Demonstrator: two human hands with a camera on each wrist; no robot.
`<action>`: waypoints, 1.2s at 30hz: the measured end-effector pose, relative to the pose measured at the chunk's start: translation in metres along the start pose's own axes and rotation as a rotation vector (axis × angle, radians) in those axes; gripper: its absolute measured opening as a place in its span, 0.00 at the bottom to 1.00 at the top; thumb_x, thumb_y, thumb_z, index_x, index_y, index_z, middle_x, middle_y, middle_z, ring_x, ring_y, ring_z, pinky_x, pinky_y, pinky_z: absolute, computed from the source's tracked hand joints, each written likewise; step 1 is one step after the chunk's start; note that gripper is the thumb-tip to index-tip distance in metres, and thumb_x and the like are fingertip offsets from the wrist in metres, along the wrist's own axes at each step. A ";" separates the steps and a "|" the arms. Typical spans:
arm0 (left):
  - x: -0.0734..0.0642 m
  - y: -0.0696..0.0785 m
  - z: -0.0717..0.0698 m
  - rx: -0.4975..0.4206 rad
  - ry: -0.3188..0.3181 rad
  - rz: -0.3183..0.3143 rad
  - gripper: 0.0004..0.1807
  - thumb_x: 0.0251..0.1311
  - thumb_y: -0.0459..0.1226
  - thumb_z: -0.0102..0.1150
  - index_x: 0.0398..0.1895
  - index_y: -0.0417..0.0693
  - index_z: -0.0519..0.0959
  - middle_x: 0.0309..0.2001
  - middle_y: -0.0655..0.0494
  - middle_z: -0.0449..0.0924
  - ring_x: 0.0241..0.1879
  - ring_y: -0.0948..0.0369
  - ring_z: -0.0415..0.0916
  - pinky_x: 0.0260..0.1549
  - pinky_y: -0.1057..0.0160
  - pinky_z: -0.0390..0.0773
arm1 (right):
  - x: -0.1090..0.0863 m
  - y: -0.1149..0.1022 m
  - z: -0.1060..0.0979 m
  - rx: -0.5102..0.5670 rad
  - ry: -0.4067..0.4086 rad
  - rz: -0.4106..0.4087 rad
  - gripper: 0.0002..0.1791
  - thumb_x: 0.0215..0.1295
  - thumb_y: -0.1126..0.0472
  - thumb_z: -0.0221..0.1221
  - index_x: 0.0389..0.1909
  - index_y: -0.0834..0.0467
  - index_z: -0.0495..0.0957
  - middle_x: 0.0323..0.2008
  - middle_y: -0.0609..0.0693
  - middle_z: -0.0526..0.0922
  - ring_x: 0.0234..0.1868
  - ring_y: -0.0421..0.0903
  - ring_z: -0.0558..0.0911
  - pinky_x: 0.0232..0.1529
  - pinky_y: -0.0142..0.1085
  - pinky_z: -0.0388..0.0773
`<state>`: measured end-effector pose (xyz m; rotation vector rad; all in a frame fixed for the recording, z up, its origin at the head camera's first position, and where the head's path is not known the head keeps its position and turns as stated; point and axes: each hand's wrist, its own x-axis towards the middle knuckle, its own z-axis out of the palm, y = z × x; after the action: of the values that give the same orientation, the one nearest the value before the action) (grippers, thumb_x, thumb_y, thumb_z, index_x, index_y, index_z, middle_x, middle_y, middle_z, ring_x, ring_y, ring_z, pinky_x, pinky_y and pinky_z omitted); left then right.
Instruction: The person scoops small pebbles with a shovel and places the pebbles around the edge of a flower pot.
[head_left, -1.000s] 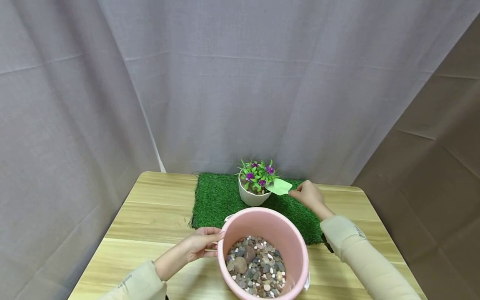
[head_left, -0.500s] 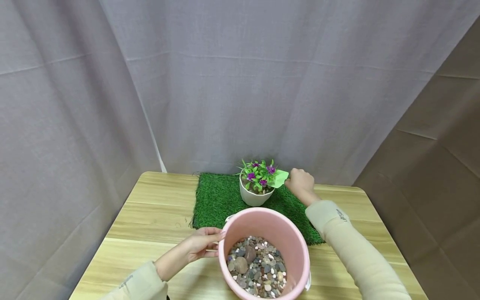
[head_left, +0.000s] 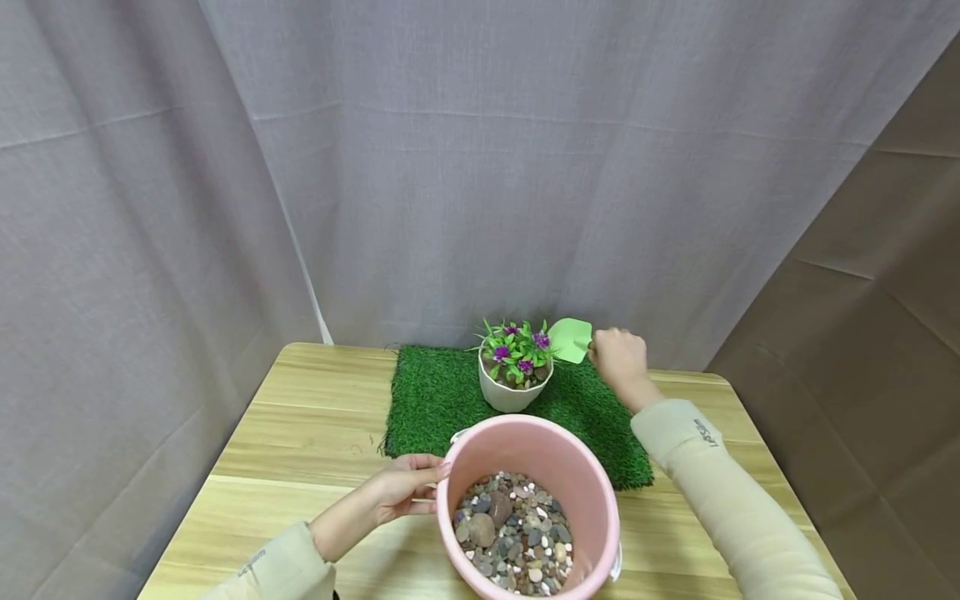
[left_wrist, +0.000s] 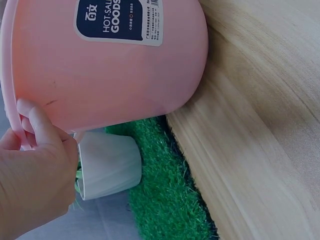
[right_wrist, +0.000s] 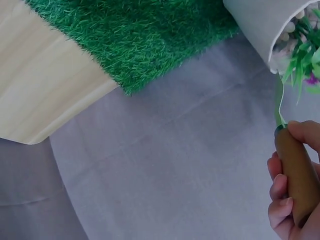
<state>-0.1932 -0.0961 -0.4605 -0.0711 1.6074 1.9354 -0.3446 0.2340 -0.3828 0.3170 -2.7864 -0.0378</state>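
Note:
My left hand (head_left: 405, 490) pinches the rim of a pink bucket (head_left: 592, 475) on its left side, thumb and fingers on either side of the edge in the left wrist view. Pebbles (head_left: 517, 533) of mixed colours and sizes cover the bucket's bottom. My right hand (head_left: 621, 358) grips the brown handle (right_wrist: 300, 175) of a small trowel, whose light green blade (head_left: 572, 340) is raised at the right of a white flowerpot (head_left: 510, 396). In the pot, a plant (head_left: 517, 342) with purple flowers stands among stones.
Under the pot lies a green artificial-grass mat (head_left: 427, 400) on the wooden table (head_left: 315, 417). Grey curtains (head_left: 480, 208) hang behind and to the left, with brown cloth (head_left: 862, 350) on the right. The bucket stands in front of the pot, nearer to me.
The trowel blade has turned and lifted up and away from the pot's right rim. More stones show at the pot's right side. My left hand stays on the bucket.

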 end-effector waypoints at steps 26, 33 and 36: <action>0.000 -0.001 0.000 -0.002 -0.001 -0.005 0.11 0.63 0.36 0.55 0.44 0.37 0.75 0.28 0.58 0.79 0.26 0.69 0.77 0.32 0.72 0.86 | -0.076 -0.008 -0.081 0.125 0.058 -0.310 0.26 0.50 0.61 0.64 0.11 0.49 0.54 0.14 0.40 0.54 0.17 0.36 0.56 0.16 0.25 0.52; 0.000 0.000 0.001 0.006 -0.002 0.000 0.15 0.62 0.36 0.56 0.47 0.34 0.73 0.29 0.58 0.79 0.27 0.69 0.77 0.32 0.72 0.86 | -0.093 -0.028 -0.085 0.108 0.021 -0.480 0.22 0.46 0.62 0.67 0.10 0.46 0.62 0.14 0.37 0.61 0.17 0.31 0.58 0.15 0.22 0.56; 0.000 0.001 0.001 0.008 -0.002 0.000 0.15 0.62 0.36 0.56 0.47 0.34 0.73 0.29 0.59 0.78 0.26 0.69 0.76 0.31 0.72 0.86 | -0.097 -0.033 -0.085 0.086 0.013 -0.554 0.24 0.42 0.63 0.68 0.10 0.46 0.60 0.14 0.36 0.61 0.18 0.31 0.57 0.15 0.21 0.56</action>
<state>-0.1932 -0.0955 -0.4596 -0.0654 1.6142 1.9282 -0.2209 0.2247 -0.3364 1.0916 -2.6015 -0.0469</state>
